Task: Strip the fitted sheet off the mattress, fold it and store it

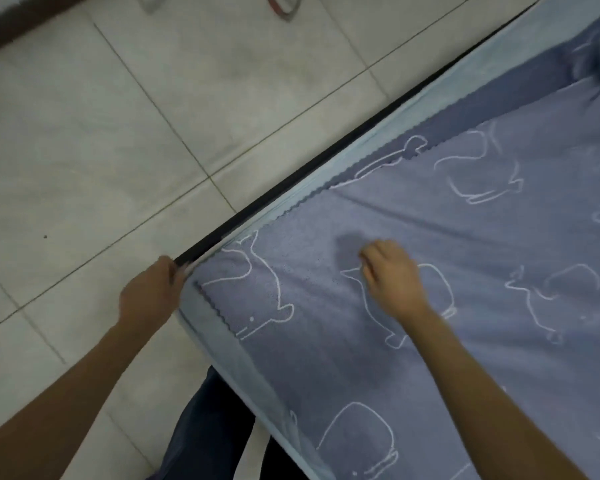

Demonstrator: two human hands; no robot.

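A blue-grey sheet [430, 237] printed with white whale outlines covers the mattress [219, 341], whose pale blue side shows along the near and left edges. My left hand [149, 292] is at the mattress corner, fingers curled round the pale fabric edge there. My right hand [392, 275] lies on top of the sheet a little right of that corner, fingers loosely curled, knuckles down on the cloth. A zigzag-cut hem runs along the sheet's left edge. Whether the right hand pinches any cloth is unclear.
Pale tiled floor [118, 133] fills the left half. A dark bed frame rail [309, 171] runs diagonally beside the mattress. My dark trouser legs [208, 427] stand against the bed's near edge. Slippers [284, 6] lie at the top.
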